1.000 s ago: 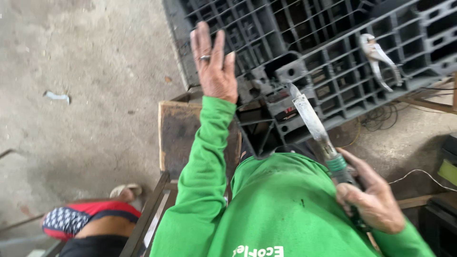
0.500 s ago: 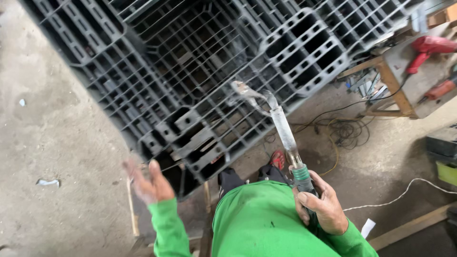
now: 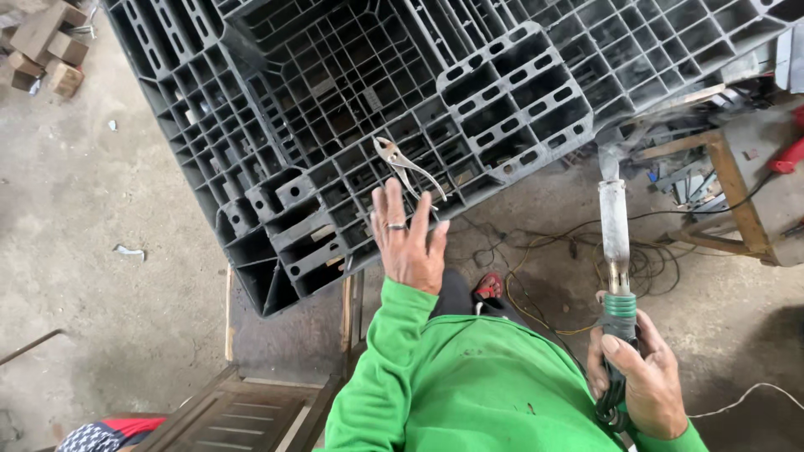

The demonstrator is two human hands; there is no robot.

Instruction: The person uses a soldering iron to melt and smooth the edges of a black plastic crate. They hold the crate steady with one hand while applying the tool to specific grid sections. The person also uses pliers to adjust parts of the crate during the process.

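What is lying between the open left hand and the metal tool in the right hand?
In the head view, tangled cables on the concrete floor lie between the left hand and the heat tool in the right hand.

Dark grey gridded plastic pallet [image 3: 352,109]; silver metal pliers [image 3: 402,167]; bright green long sleeve [image 3: 394,368]; silver-barrelled, green-collared heat tool [image 3: 615,251]; red power tool [image 3: 787,155] far right.

Left hand [image 3: 408,243] reaches forward, fingers spread and flat, green sleeve extended; right hand [image 3: 638,381] is fisted in a tight grip.
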